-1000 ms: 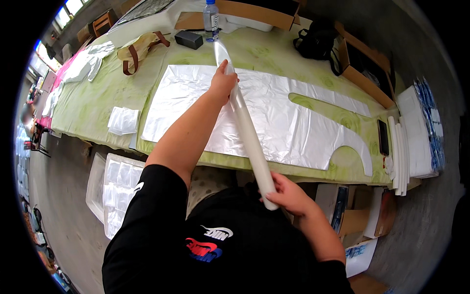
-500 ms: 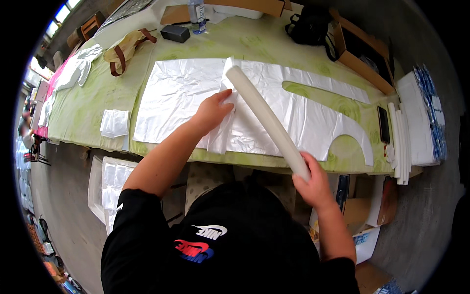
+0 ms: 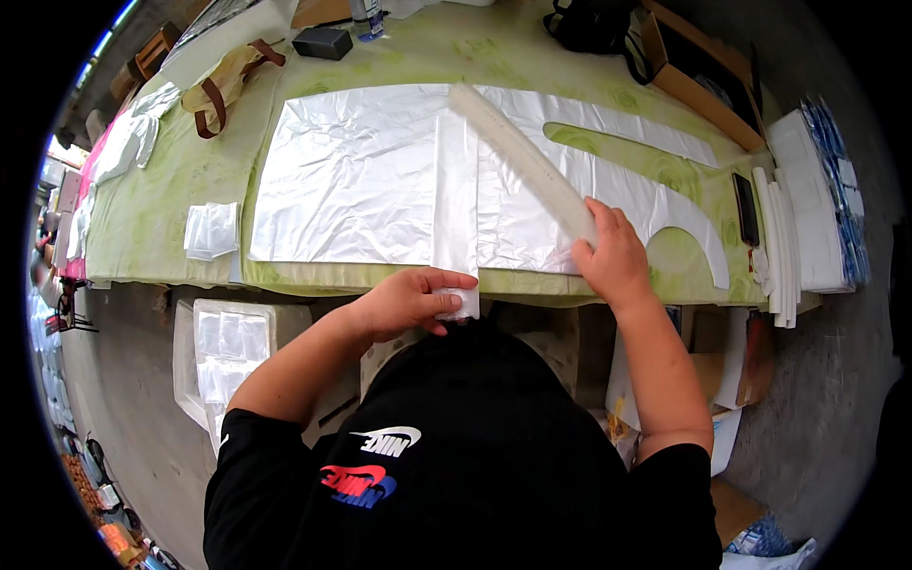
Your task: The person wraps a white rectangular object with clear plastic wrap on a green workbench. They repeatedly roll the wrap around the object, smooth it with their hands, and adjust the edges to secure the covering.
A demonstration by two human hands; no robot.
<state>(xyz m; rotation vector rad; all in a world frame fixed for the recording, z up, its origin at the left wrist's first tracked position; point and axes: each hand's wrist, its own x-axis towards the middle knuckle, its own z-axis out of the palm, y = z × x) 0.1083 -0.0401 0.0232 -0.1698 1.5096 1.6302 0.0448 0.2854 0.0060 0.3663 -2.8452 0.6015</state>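
A white plastic sheet cut like an apron [image 3: 347, 180], with an armhole-like curve and a long slot, lies flat on the table. Across its middle runs a narrow folded plastic strip [image 3: 456, 204], whose end hangs over the front edge. My left hand [image 3: 404, 302] pinches that end between thumb and fingers. In my right hand [image 3: 613, 255] is the near end of a long white bar [image 3: 522, 157]. The bar slants over the sheet, its far end by the top of the strip. Whether its whole length touches the sheet, I cannot tell.
Small clear packets [image 3: 212, 231] lie left on the green tablecloth [image 3: 475, 57], and more fill a bin [image 3: 185, 366] below. At right are a phone [image 3: 745, 209], white rods [image 3: 781, 252], stacked packages [image 3: 812, 204] and a cardboard box [image 3: 708, 81]. A bottle [image 3: 367, 19] stands at the back.
My left hand has come down from the sheet to the front edge and pinches the strip's end. The strip lies straighter. My right hand and the bar have shifted slightly up in the view.
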